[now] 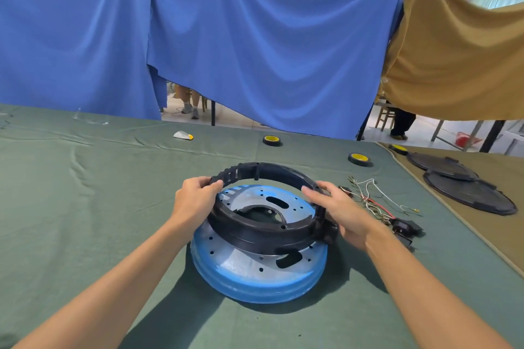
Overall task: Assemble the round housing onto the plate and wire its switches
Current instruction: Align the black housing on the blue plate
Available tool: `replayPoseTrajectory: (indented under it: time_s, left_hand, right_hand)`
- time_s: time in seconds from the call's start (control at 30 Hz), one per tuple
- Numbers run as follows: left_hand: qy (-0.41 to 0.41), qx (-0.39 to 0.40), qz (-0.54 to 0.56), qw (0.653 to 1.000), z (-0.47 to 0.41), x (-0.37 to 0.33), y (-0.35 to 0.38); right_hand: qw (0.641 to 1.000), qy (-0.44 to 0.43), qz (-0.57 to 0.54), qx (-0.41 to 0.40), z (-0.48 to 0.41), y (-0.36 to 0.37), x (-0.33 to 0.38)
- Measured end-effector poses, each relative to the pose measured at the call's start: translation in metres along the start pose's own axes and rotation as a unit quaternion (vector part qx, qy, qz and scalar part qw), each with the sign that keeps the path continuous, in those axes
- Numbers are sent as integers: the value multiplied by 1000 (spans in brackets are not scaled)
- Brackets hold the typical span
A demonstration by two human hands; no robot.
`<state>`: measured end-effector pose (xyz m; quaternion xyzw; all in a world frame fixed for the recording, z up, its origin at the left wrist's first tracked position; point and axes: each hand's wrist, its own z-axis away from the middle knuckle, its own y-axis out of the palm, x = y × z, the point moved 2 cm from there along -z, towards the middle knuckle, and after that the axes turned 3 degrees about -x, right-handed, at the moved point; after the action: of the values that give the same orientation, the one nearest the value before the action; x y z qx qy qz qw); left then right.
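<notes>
One wide-angle camera on the person's head looks forward and down across the green table (85, 207). It sits close over the work. Both forearms come in from the bottom edge, and the left hand (195, 201) and right hand (344, 214) hold the black ring (255, 231) near the centre. The upper half shows the blue cloth (255, 51) and brown cloth (453, 65) hanging beyond the table's far edge.

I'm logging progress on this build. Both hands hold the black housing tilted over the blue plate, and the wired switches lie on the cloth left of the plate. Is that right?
Not quite: the wired switches lie right of the plate, not left, as the head view shows. The left hand and right hand do hold the black housing tilted over it.
</notes>
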<state>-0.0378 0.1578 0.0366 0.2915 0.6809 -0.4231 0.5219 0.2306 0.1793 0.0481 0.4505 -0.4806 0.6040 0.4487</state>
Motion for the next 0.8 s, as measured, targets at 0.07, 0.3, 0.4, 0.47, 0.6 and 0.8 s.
replayPoseTrajectory:
  time_s: [0.07, 0.3, 0.4, 0.47, 0.6, 0.8]
  left_hand:
    - [5, 5, 3, 1000, 1, 1, 1]
    - [51, 20, 11, 998, 5, -2, -9]
    - [43, 35, 52, 997, 8, -9, -13]
    - [35, 45, 69, 996, 11, -11, -15]
    - [29, 56, 63, 996, 16, -4, -17]
    - [24, 43, 33, 998, 15, 5, -19]
  right_hand:
    - [999, -9, -3, -48, -6, 6, -2]
    - [996, -33, -22, -74, 3, 10, 11]
    - [996, -36, -27, -81, 13, 10, 14]
    - [996, -28, -44, -75, 21, 11, 10]
    - [995, -17, -71, -70, 32, 14, 0]
    - [997, -16, -21, -70, 37, 21, -4]
